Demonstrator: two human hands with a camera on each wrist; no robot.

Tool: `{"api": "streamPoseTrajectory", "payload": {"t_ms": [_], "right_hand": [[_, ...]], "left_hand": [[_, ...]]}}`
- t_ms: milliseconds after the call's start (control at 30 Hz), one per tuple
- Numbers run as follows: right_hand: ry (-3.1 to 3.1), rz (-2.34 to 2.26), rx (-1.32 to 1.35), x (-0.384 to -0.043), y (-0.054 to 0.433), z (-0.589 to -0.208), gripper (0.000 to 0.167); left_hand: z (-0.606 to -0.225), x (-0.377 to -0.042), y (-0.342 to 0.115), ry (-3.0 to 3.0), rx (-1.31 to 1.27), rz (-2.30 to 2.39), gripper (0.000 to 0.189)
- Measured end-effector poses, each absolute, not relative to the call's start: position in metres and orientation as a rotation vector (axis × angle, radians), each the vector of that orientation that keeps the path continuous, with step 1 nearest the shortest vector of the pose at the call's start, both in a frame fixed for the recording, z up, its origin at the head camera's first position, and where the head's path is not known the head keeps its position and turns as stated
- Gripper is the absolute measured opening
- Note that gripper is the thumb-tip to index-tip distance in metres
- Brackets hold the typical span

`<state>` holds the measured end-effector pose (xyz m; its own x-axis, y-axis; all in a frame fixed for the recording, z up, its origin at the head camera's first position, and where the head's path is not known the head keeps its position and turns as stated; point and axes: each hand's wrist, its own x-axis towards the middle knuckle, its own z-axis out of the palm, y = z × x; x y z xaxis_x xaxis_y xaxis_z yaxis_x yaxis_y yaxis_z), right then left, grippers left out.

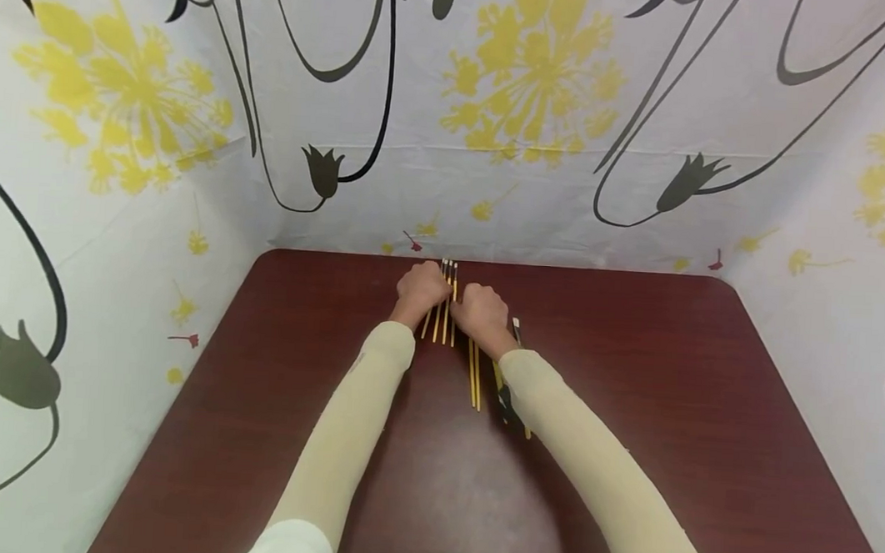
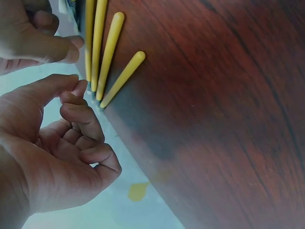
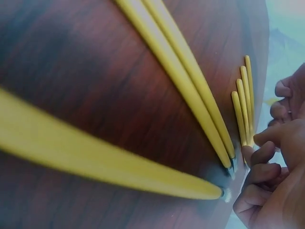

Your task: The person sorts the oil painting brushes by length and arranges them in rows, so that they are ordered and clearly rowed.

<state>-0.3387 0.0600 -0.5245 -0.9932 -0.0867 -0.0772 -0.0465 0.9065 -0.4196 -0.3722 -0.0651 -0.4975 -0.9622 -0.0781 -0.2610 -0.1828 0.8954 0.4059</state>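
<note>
Several yellow-handled paintbrushes [image 1: 445, 318] lie side by side at the table's far edge, their white tips pointing away. My left hand [image 1: 422, 292] is over the left of this group, fingers curled. In the left wrist view, its thumb and index fingertips [image 2: 80, 87] come together right beside the brushes' tip ends; I cannot tell whether they pinch one. My right hand [image 1: 481, 312] is on the group's right side. In the right wrist view, its thumb and index finger [image 3: 248, 151] close around a paintbrush [image 3: 249, 102] near its tip end, partly hidden by the fingers.
Two more yellow paintbrushes [image 1: 475, 378] lie close together below the right hand. Further right, other brushes [image 1: 517, 326] and a dark, patterned item [image 1: 506, 403] are partly covered by the right sleeve [image 1: 556, 408]. A patterned cloth [image 1: 386, 198] hangs beyond the brown table [image 1: 635, 337].
</note>
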Motion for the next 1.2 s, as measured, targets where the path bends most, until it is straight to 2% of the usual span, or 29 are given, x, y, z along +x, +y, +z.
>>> {"api": "streamPoseTrajectory", "payload": {"t_ms": [233,367,633,900,1200], "right_hand": [[3.003,-0.654,-0.18,-0.329,0.071,-0.526,0.05],[3.007,-0.668,-0.255,-0.321,0.075,-0.52,0.047],[3.025,-0.622,-0.396,-0.29,0.103,-0.525,0.035],[3.049,-0.641,-0.463,-0.266,0.125,-0.53,0.019],[2.96,-0.744,-0.439,-0.248,0.129,-0.531,0.022]], "left_hand": [[-0.494,-0.366,-0.061,2.829,-0.115,0.793,0.051],[-0.498,-0.357,-0.06,2.855,-0.034,0.872,0.049],[-0.504,-0.33,-0.054,2.851,0.092,0.818,0.027],[-0.507,-0.31,-0.051,2.819,0.167,0.747,0.038],[-0.512,-0.288,-0.053,2.838,0.306,0.538,0.048]]}}
